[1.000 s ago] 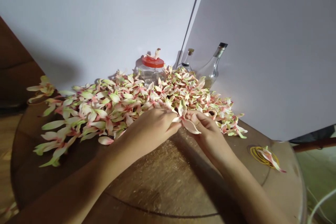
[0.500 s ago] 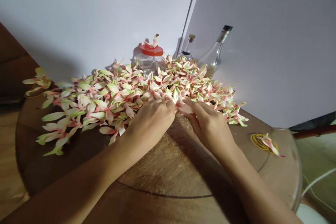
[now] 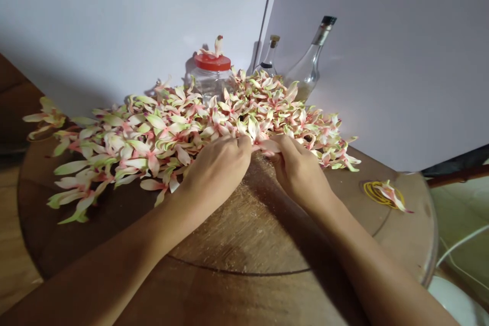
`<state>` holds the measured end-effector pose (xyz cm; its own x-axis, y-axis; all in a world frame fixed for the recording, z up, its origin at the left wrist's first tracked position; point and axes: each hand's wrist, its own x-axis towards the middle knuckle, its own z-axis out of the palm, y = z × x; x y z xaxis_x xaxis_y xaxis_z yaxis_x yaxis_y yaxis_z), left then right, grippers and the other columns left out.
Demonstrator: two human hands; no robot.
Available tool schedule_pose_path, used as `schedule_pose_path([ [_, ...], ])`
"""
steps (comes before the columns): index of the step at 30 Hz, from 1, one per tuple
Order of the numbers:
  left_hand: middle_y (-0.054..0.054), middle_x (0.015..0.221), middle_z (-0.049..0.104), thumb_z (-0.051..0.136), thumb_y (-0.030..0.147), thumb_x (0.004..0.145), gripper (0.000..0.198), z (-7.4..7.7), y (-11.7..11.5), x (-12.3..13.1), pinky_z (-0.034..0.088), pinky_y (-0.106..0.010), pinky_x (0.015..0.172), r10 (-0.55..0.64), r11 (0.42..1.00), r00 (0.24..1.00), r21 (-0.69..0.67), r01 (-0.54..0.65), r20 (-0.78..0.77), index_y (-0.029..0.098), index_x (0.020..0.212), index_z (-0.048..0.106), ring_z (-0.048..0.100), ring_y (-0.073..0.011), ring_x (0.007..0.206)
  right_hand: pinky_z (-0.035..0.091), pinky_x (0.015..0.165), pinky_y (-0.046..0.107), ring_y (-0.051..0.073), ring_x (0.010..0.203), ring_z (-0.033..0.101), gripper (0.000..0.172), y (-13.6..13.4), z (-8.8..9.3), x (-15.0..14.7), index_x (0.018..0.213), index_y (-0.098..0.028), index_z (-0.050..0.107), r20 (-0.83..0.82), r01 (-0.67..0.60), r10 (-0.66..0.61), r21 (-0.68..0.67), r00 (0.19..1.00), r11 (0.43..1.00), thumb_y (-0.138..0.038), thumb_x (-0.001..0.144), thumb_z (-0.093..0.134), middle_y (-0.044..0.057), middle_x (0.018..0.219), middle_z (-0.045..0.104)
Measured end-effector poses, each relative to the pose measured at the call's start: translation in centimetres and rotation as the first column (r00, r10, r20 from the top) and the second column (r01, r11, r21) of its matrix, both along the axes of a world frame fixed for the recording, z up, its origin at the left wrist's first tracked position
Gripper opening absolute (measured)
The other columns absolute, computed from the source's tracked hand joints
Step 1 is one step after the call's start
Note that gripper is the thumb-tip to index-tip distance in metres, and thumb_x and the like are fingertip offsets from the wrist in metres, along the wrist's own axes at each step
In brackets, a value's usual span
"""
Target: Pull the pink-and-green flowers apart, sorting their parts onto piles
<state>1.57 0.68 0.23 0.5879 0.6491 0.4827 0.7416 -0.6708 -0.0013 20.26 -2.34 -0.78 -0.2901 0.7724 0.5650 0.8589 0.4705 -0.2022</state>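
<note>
Hands have shifted onto the near edge of the heap of pink, cream and green flowers (image 3: 183,122): left hand (image 3: 217,169) and right hand (image 3: 300,173) both pinch one pink-cream flower (image 3: 263,141).

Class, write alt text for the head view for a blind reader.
The left hand and right hand pinch a pink-and-cream flower at the near edge of a flower pile on a round wooden table. A red-lidded jar and two glass bottles stand behind.

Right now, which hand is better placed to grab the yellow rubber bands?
Likely right. The right hand sits nearer the rubber bands, bare table between; the left hand must reach across it. Both pinch one flower.
</note>
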Motion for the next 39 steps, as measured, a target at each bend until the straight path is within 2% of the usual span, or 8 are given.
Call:
schedule_pose_path([
  [5,-0.011,0.078,0.069,0.038,0.015,0.103,0.028,0.0,0.3,0.0,0.045,-0.026,0.057,-0.029,0.992,0.986,-0.116,0.048,0.164,0.008,0.089,0.061,0.065,-0.0170,0.069,0.044,0.062,0.031,0.019,0.076,0.061,0.025,-0.1,-0.1,0.0,0.114,-0.016,0.058,0.006,-0.016,0.015,0.063,1.000,0.998,-0.029,0.105,0.039,0.011,0.090,0.066],
  [9,-0.009,0.077,0.068,0.042,0.017,0.103,0.026,-0.5,0.5,0.1,0.045,-0.026,0.058,-0.049,0.994,0.971,-0.083,0.070,0.235,0.009,0.086,0.060,0.062,-0.0156,0.067,0.042,0.059,0.030,0.018,0.071,0.060,0.025,0.1,-0.3,0.4,0.112,-0.015,0.059,0.016,-0.004,0.003,0.098,1.000,0.995,-0.032,0.105,0.041,0.010,0.087,0.065],
  [14,-0.006,0.076,0.066,0.041,0.018,0.103,0.027,-0.6,0.4,0.3,0.048,-0.022,0.058,-0.097,0.987,0.939,-0.091,0.134,0.331,0.011,0.085,0.060,0.062,-0.0123,0.067,0.047,0.066,0.031,0.018,0.078,0.064,0.025,0.3,-0.2,0.6,0.113,-0.017,0.062,-0.040,-0.040,0.045,0.114,0.998,0.993,-0.031,0.105,0.042,0.011,0.097,0.070],
  [22,-0.004,0.073,0.065,0.045,0.015,0.101,0.024,-0.3,0.2,0.3,0.044,-0.024,0.059,-0.138,0.984,0.905,-0.047,0.171,0.403,0.012,0.083,0.060,0.059,-0.0126,0.066,0.045,0.060,0.027,0.014,0.066,0.061,0.020,-0.1,0.2,0.2,0.101,-0.021,0.066,-0.168,-0.043,0.070,0.162,0.983,0.986,-0.033,0.103,0.049,0.004,0.081,0.069],
  [28,-0.005,0.078,0.068,0.044,0.021,0.103,0.022,-0.2,0.2,0.4,0.043,-0.027,0.061,-0.136,0.978,0.928,-0.103,0.182,0.346,0.012,0.096,0.063,0.062,-0.0159,0.071,0.042,0.056,0.025,0.012,0.059,0.058,0.020,0.1,0.2,0.6,0.095,-0.020,0.068,-0.183,-0.027,0.058,0.167,0.981,0.986,-0.032,0.102,0.053,0.003,0.075,0.068],
  [32,-0.007,0.087,0.071,0.051,0.032,0.102,0.023,0.0,0.0,0.3,0.047,-0.030,0.070,-0.134,0.963,0.932,-0.178,0.203,0.336,0.012,0.106,0.063,0.065,-0.0193,0.081,0.042,0.055,0.025,0.011,0.058,0.058,0.022,0.3,0.2,1.0,0.095,-0.019,0.069,-0.190,-0.022,0.049,0.140,0.981,0.990,-0.031,0.102,0.052,0.003,0.072,0.068],
  [36,-0.007,0.087,0.071,0.057,0.041,0.099,0.030,-0.1,0.2,0.1,0.049,-0.034,0.077,-0.087,0.977,0.940,-0.156,0.145,0.329,0.013,0.104,0.066,0.066,-0.0205,0.083,0.043,0.056,0.027,0.014,0.059,0.059,0.028,0.5,0.1,1.3,0.098,-0.021,0.070,-0.194,0.000,0.017,0.084,0.981,0.996,-0.037,0.103,0.047,0.004,0.072,0.068],
  [39,-0.008,0.082,0.071,0.058,0.043,0.098,0.032,-0.1,0.4,0.1,0.049,-0.033,0.074,-0.084,0.987,0.955,-0.108,0.119,0.284,0.012,0.096,0.068,0.066,-0.0204,0.079,0.045,0.059,0.029,0.016,0.062,0.061,0.030,0.7,-0.1,1.6,0.103,-0.021,0.069,-0.153,0.011,0.003,0.088,0.988,0.996,-0.041,0.103,0.047,0.006,0.076,0.070],
])
